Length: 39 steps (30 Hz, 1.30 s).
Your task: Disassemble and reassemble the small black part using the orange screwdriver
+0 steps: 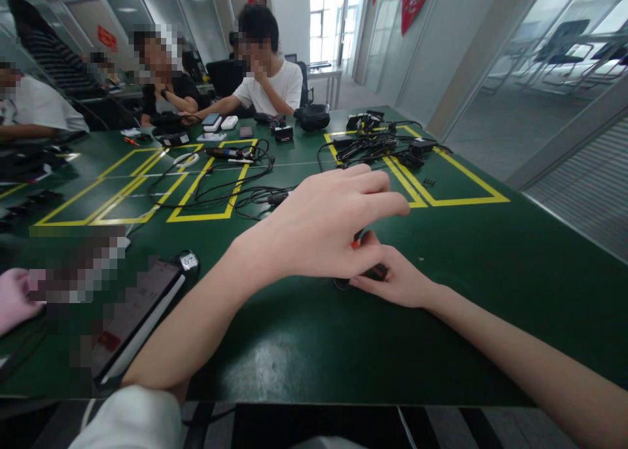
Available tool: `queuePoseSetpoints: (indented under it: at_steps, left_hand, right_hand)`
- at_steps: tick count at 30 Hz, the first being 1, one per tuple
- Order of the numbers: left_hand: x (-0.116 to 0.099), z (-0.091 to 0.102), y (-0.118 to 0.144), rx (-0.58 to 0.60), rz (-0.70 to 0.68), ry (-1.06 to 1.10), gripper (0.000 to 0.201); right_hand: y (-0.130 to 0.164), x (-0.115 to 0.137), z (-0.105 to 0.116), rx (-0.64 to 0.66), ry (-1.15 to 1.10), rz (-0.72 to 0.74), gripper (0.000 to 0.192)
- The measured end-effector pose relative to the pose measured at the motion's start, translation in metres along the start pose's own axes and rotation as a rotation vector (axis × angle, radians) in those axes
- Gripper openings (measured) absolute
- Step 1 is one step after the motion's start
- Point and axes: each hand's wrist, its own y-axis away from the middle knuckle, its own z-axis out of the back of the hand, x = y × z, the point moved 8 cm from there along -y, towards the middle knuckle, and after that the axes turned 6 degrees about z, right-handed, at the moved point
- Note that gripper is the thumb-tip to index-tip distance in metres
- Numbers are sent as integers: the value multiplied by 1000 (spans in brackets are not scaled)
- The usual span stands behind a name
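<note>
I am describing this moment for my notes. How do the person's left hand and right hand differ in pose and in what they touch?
The left hand is raised above the green table, back up, fingers stretched to the right; the right hand rests low on the table, partly under the left hand. The left hand pinches a small red-orange piece, while the right hand covers a small dark object. Both hands are bare and meet at the same spot.
</note>
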Motion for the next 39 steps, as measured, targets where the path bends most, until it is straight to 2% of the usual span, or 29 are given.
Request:
queuePoseSetpoints:
  at_steps: [2,6,8,11,15,18,22,28,32,36,39]
  left_hand:
    - [0,1,0,-3,-8,17,31]
    - [2,0,0,7,17,34,28]
    - [3,0,0,5,30,34,25]
    - [4,0,-1,-3,37,23,24]
    - [2,1,-2,-34,-10,-7,24]
    - [0,2,-1,-45,-40,6,27]
    - [3,-1,1,-11,-12,47,31]
    - [8,2,1,-32,39,65,27]
    - [5,6,1,-48,33,81,26]
    - [0,5,1,-32,-12,122,33]
    - [3,3,0,-21,-1,133,34]
  right_hand:
    - [0,-2,6,-60,-49,-28,17]
    - [2,-22,19,-239,-200,-185,20]
    - [3,-30,23,-296,-266,-228,12]
    - [3,-34,20,-273,-374,-254,6]
    - [6,-36,13,-259,-576,-345,8]
    - [9,-39,4,-240,-740,-445,15]
    - [8,-41,0,-266,-935,-522,20]
    - [8,-44,-3,-295,-1105,-590,6]
    - [9,-42,-2,-318,-1151,-627,22]
    - [8,-36,-2,-337,-1184,-669,42]
    - [6,-32,-1,-354,-1219,-674,47]
